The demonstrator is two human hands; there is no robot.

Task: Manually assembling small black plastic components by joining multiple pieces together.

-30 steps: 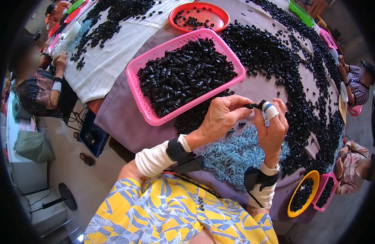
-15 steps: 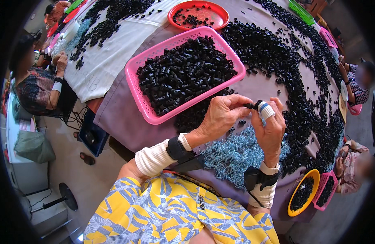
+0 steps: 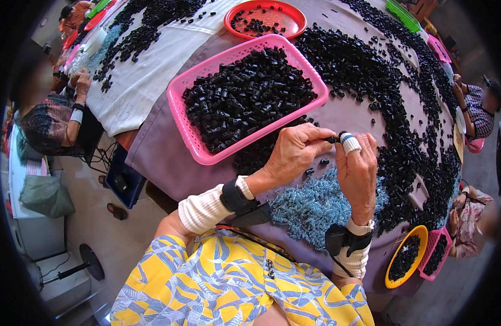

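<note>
Pinching small black part (image 3: 332,139), left hand (image 3: 294,155) and right hand (image 3: 356,171).

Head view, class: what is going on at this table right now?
A person sits at a table covered with small black parts. The left hand and right hand meet above a heap of blue springs, pinching one small black piece between them. A finger of the right hand is taped. A pink basket full of black parts stands just beyond the hands, a red tray behind it. Other people work around the table.
</note>
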